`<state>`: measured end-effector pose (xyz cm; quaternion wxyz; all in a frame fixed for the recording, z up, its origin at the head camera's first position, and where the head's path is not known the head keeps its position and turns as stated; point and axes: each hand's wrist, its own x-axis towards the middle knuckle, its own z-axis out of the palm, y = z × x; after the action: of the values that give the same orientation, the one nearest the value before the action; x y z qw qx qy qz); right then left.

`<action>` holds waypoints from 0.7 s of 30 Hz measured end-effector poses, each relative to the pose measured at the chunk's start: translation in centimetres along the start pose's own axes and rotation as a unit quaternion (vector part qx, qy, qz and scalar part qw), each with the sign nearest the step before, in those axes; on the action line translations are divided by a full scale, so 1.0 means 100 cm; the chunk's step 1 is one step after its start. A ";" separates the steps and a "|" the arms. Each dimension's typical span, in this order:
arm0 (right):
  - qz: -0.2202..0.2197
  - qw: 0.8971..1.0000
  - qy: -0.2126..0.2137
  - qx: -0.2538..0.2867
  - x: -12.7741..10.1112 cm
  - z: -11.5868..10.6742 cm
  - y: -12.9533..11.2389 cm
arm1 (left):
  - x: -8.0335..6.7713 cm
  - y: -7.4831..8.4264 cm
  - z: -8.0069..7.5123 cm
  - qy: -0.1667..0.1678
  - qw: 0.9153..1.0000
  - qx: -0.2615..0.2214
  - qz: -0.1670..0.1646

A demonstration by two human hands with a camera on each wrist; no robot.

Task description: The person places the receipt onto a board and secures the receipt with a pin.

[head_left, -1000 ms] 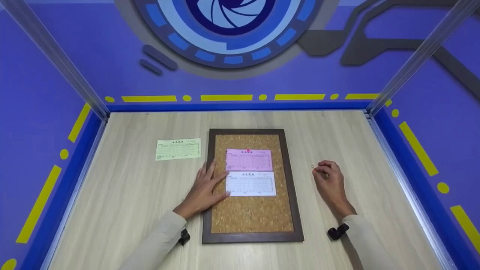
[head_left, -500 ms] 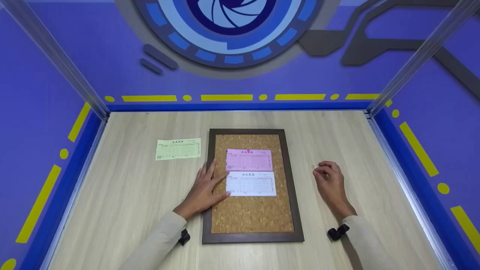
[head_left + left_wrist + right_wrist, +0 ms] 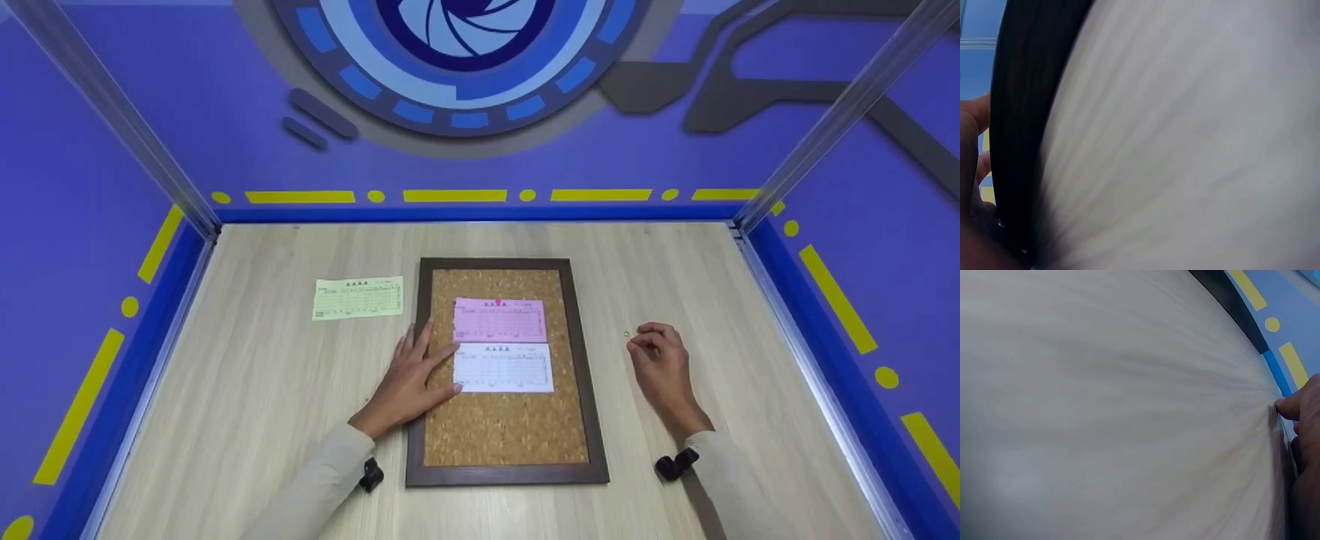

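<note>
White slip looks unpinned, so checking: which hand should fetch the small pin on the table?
Probably the right hand: its curled fingertips sit beside the pin. The left hand lies flat on the corkboard, touching the white slip.

L hand [image 3: 411,379] flat, fingers straight; R hand [image 3: 660,364] fingers curled.

A green slip [image 3: 358,298] lies flat on the wooden surface [image 3: 247,405], left of the framed board and apart from it. Purple walls [image 3: 97,187] with yellow dashes and dots enclose the surface. Metal posts [image 3: 112,120] stand at both rear corners.
</note>
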<state>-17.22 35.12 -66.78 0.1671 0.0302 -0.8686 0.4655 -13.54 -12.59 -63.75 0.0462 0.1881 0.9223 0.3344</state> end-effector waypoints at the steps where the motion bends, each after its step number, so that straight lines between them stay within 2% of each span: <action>1: 0.004 1.000 -0.001 0.004 0.000 0.000 -0.001 | 0.000 0.000 0.000 0.001 1.000 0.001 0.001; 9: 0.027 0.998 -0.006 0.055 0.001 0.001 -0.012 | 0.000 0.001 -0.001 -0.002 1.000 -0.012 -0.003; 14: 0.031 0.998 -0.002 0.051 0.001 0.004 -0.022 | 0.000 0.001 -0.001 0.001 1.000 -0.005 0.000; 17: 0.039 0.998 0.000 0.053 0.002 0.005 -0.036 | 0.000 0.000 -0.001 0.003 1.000 -0.006 0.004; 21: 0.047 0.995 -0.004 0.084 0.002 0.004 -0.060 | 0.001 -0.001 0.000 0.006 1.000 -0.006 0.011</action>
<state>-16.23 31.43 -62.11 0.1381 0.0048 -0.8276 0.5441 -13.61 -12.61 -63.83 0.0385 0.1960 0.9185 0.3413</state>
